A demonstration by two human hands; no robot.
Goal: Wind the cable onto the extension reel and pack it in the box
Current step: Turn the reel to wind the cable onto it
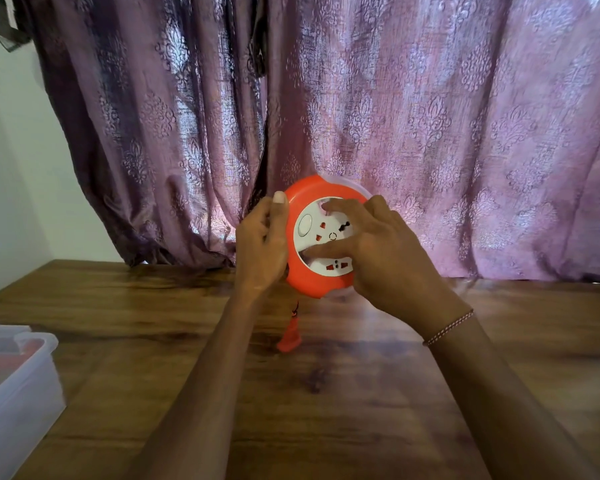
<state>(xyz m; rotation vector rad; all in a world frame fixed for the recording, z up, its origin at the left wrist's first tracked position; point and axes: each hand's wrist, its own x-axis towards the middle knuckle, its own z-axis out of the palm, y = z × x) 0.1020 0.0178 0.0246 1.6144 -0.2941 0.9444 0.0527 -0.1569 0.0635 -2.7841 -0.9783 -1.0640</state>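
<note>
The winding looks nearly finished — I judge that from the short bit of cable hanging below the reel [321, 237], with the orange plug [289, 341] dangling just under it, close above the counter [361, 393]. How much cable sits inside the reel I cannot see. Packing is still to come: the box [18, 386] stands well to the left of the reel, at the counter's near edge, with something red blurred inside it.

I hold the reel up off the counter, tilted on edge with its white socket face toward me. My left hand [262, 251] wraps the reel's left rim, thumb up along the orange edge, fingers curled behind — a firm grip on the reel. My right hand [378, 251] lies spread across the white face, fingertips pressed into its recesses, which I take as the turning hand. Both forearms reach forward from below the reel, wrists slightly raised.
</note>
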